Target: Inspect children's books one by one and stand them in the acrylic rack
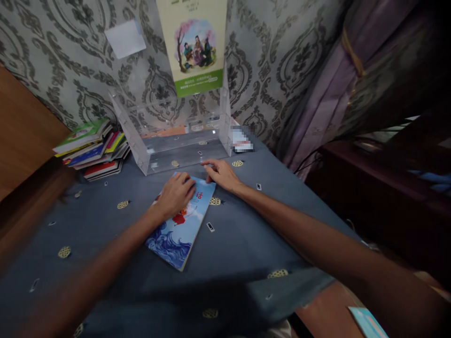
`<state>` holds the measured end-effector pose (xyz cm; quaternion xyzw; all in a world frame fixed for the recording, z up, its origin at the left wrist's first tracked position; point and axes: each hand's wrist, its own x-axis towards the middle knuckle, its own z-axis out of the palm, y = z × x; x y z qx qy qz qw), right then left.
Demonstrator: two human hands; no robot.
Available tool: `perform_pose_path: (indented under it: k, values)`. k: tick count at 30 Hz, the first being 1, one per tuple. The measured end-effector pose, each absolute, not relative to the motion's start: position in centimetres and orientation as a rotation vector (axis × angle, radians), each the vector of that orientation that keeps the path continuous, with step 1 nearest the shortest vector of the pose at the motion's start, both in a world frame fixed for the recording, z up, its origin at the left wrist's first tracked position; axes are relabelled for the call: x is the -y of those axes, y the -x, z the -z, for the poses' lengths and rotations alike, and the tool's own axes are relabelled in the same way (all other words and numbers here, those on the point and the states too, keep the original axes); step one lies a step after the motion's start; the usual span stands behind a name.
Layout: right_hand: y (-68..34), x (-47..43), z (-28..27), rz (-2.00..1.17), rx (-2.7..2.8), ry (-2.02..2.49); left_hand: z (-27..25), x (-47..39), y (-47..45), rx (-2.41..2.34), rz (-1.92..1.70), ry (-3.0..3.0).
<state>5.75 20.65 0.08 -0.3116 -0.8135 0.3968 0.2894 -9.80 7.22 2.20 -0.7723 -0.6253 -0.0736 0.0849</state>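
Note:
A paperback book [176,237] with a light blue cover, dark blue waves and a red figure lies at a slant on the cloth-covered table. My left hand [176,191] rests on the upper left of its cover, fingers slightly bent and palm down. Part of the cover is hidden under that hand. By the book's upper right corner, my right hand [220,174] has its thumb and forefinger apart. Whether the thumb touches the corner, I cannot tell. Just beyond both hands stands a clear acrylic rack [141,150].
Several books [95,148] are stacked unevenly left of the rack. A green-edged book [197,51] is upright behind it, against patterned wallpaper. A small blurred-out item [242,139] sits at the right. A blurred, arm-like brown shape [31,218] crosses the left edge.

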Motion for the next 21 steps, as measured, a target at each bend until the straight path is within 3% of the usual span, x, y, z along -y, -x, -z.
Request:
perform_pose_path:
  k: [8, 21]
  values:
    - [-5.9, -20.6, -0.1, -1.085, 2.122, 0.810, -3.9, -5.7, 1.8, 2.192, -0.119, 2.030]
    - [-5.8, -20.7, -0.3, -1.117, 2.020, 0.729, -6.0, -6.2, 2.2, 2.244, -0.228, 2.102]
